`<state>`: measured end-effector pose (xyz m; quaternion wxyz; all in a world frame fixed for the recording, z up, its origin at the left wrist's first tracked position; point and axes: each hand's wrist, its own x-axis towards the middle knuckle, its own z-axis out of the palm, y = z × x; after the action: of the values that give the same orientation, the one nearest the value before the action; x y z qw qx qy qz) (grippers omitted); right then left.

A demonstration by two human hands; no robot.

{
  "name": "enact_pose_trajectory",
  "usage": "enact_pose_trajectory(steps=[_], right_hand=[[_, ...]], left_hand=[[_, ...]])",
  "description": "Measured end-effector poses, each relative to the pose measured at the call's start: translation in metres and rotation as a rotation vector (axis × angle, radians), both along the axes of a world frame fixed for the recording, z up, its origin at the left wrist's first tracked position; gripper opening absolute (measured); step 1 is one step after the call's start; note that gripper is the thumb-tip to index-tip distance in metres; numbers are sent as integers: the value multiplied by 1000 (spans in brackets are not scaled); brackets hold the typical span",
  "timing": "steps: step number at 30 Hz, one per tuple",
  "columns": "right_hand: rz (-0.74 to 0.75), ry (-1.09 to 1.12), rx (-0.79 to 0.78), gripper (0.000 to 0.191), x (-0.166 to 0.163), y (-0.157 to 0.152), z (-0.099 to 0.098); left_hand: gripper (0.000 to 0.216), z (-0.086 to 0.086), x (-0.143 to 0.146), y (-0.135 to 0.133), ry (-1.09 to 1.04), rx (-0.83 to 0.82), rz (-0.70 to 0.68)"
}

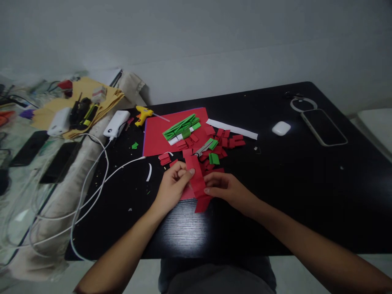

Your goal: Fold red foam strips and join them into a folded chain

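Here the left hand pinches the red paper strip, thumb on top; the right hand grips its opposite edge lower down, fingers nearly closed. The strip slants over the bench, beside folded red pieces.

Bare hands, bare forearms, dark grey top, darker bluish legwear along both sides

There are two hands, one held red strip, one glue gun.
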<state>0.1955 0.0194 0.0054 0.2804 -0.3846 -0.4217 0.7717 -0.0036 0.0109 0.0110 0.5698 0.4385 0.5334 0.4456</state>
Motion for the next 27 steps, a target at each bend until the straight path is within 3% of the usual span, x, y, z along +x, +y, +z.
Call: enact_pose_trajectory(steps=[11, 20, 24, 27], right_hand=[[-30, -5, -24, 21, -1, 0, -4], [-105, 14, -21, 21, 2, 3, 1], [-136, 7, 34, 19, 4, 4, 3], [-206, -33, 135, 17, 6, 5, 5]], left_hand=[[28, 0, -2, 0, -36, 15, 59], [33, 2, 0, 3, -244, -126, 100], [31, 5, 1, 2, -275, -143, 102], [22, 6, -1, 0, -299, -55, 64]])
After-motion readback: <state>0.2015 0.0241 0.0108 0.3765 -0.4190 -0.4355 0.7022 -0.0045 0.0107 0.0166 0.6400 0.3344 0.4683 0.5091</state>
